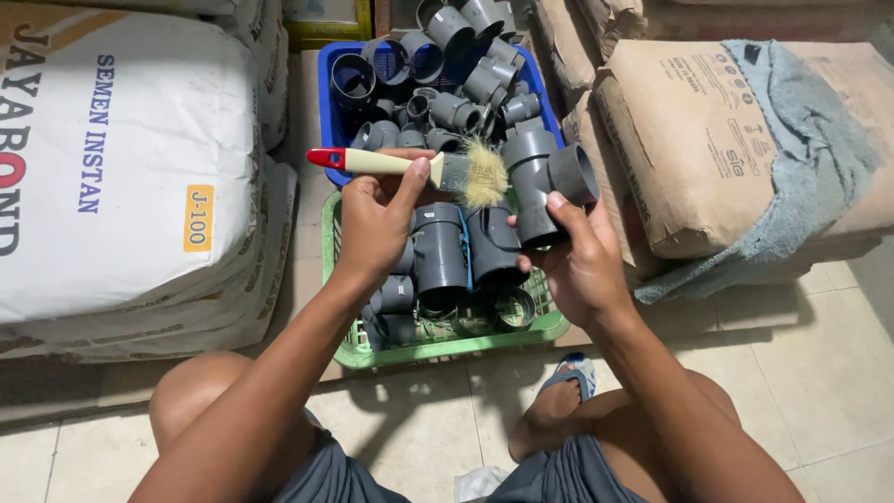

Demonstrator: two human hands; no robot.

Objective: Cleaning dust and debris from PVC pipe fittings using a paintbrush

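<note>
Where sacks (121, 177) crowd pale floor tiles (819, 373) — two pipe-filled baskets (447, 349).

Cement sacks (121, 177), grey towel (801, 121)

- Paintbrush (410, 166): pale bare wood handle, glossy red tip, frayed straw-coloured bristles.
- Tee fitting (545, 182): smooth grey plastic, dull sheen.
- Green basket (438, 349): glossy plastic lattice.
- Brown sack (689, 140): matt creased paper.
- Grey towel (810, 140): rough cloth.
</note>
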